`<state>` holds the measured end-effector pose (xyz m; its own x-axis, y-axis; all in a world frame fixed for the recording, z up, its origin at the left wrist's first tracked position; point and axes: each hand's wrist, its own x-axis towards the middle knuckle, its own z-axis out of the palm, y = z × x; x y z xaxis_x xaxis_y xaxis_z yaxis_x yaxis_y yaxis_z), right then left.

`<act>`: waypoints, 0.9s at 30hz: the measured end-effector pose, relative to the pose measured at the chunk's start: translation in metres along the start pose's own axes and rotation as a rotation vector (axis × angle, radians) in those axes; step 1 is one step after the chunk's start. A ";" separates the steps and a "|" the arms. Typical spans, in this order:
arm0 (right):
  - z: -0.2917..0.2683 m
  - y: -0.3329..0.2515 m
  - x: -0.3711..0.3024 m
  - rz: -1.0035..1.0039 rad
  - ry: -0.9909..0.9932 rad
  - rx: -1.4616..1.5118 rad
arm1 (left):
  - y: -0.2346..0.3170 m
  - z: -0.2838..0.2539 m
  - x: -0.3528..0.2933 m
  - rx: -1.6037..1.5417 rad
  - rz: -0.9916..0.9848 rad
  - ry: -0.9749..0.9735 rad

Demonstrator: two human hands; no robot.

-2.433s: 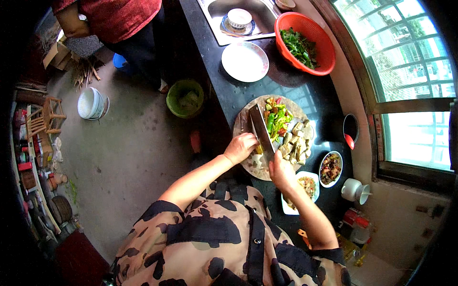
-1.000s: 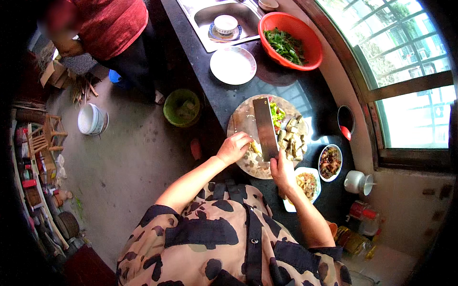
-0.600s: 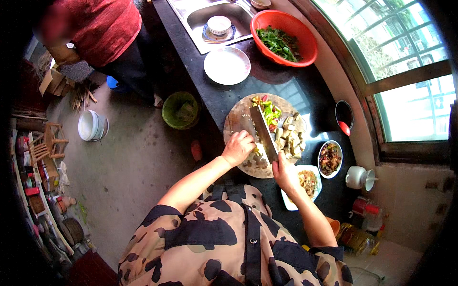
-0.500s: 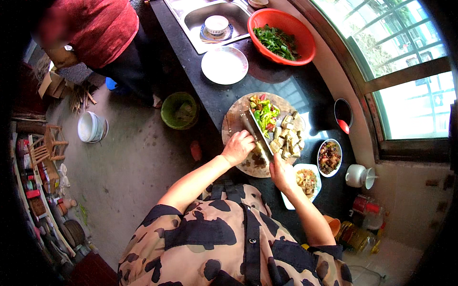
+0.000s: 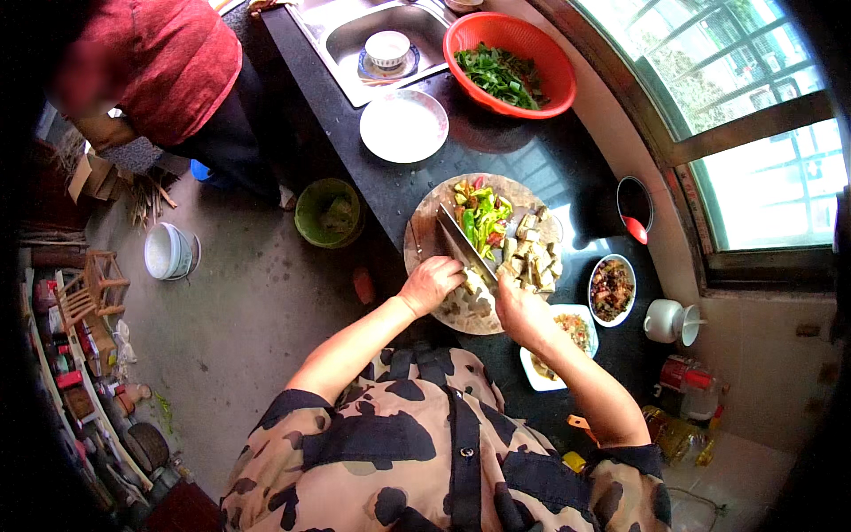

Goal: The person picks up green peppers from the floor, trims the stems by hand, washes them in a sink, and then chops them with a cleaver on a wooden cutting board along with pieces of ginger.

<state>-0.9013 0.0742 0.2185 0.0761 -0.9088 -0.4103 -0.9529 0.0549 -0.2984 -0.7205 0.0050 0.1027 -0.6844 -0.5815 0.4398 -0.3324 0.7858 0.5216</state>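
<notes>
On a round wooden chopping board (image 5: pixel 423 232) my right hand (image 5: pixel 523 312) grips the handle of a cleaver (image 5: pixel 464 243). Its blade slants up and to the left across the board. My left hand (image 5: pixel 431 285) is closed, fingertips pressed down beside the blade's left face; what they hold is mostly hidden. Small pale food pieces (image 5: pixel 472 284) show by those fingertips. Beyond the blade lie cut green and red peppers (image 5: pixel 484 215). A heap of greyish-white chunks (image 5: pixel 534 259) sits on the board's right side.
An orange-red basin (image 5: pixel 557 97) of leafy greens, a white plate (image 5: pixel 403 126) and a sink (image 5: pixel 341 55) are farther off. Right of the board stand two food dishes, one an oval bowl (image 5: pixel 612 290), and a red-handled utensil (image 5: pixel 635 229). Another person (image 5: pixel 191 75) bends at the far left.
The cleaver's blade has swung leftward at its far end, opening a gap from the peppers. My right hand has shifted slightly left, and my left hand has moved a little left and nearer.
</notes>
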 end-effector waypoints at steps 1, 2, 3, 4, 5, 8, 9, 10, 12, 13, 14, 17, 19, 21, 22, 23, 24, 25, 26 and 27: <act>0.005 -0.002 -0.002 0.010 0.015 -0.029 | 0.000 0.000 0.000 -0.005 -0.009 -0.010; 0.016 -0.001 -0.005 0.018 0.030 -0.061 | -0.001 0.000 0.001 0.003 -0.007 -0.017; 0.033 0.005 -0.007 -0.047 0.147 -0.074 | -0.002 0.001 0.001 0.011 -0.004 -0.023; 0.044 0.000 -0.005 -0.012 0.176 -0.083 | -0.001 0.001 -0.002 0.020 -0.006 -0.036; 0.047 0.001 -0.006 0.014 0.166 -0.050 | -0.001 0.002 -0.003 0.006 -0.003 -0.034; 0.033 -0.002 -0.002 0.048 0.076 0.013 | -0.006 0.001 0.000 -0.014 0.036 0.013; 0.023 -0.002 0.001 0.051 0.041 0.023 | -0.007 0.001 0.000 -0.037 0.030 0.019; 0.015 -0.002 0.004 0.022 0.014 0.053 | -0.007 0.002 -0.002 -0.039 0.029 0.037; 0.001 -0.012 0.001 0.022 0.002 0.051 | -0.008 0.003 -0.003 -0.042 0.025 0.073; 0.016 -0.011 -0.001 0.039 0.052 0.011 | -0.006 0.003 -0.001 -0.046 0.019 0.081; 0.038 -0.008 -0.003 0.057 0.102 -0.035 | -0.006 0.005 0.001 -0.033 0.008 0.046; 0.049 -0.008 -0.004 0.031 0.159 -0.026 | -0.007 0.005 0.000 0.018 -0.011 -0.003; 0.036 -0.007 0.002 0.022 0.095 -0.019 | -0.006 0.004 -0.002 -0.044 0.007 0.093; 0.015 -0.008 0.002 0.005 0.034 0.041 | -0.008 0.004 0.000 -0.055 0.027 0.129; 0.007 -0.012 -0.001 0.019 -0.005 0.087 | -0.007 0.005 0.001 -0.063 0.032 0.147; 0.014 -0.015 -0.002 0.039 0.024 0.054 | -0.007 0.005 0.002 -0.071 0.037 0.167; 0.027 -0.019 -0.004 0.057 0.052 0.021 | -0.007 0.007 -0.002 -0.059 0.017 0.121; 0.052 -0.009 0.000 0.047 0.145 0.010 | -0.008 0.010 -0.003 -0.055 0.005 0.079; 0.060 -0.009 -0.001 0.009 0.179 0.016 | -0.007 0.010 -0.007 -0.039 -0.019 0.033; 0.060 -0.006 0.002 0.020 0.165 -0.012 | -0.010 0.010 -0.005 -0.003 0.008 0.045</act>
<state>-0.8779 0.0967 0.1677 0.0089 -0.9633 -0.2682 -0.9571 0.0694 -0.2814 -0.7202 0.0023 0.0877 -0.6569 -0.5845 0.4764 -0.3254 0.7897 0.5201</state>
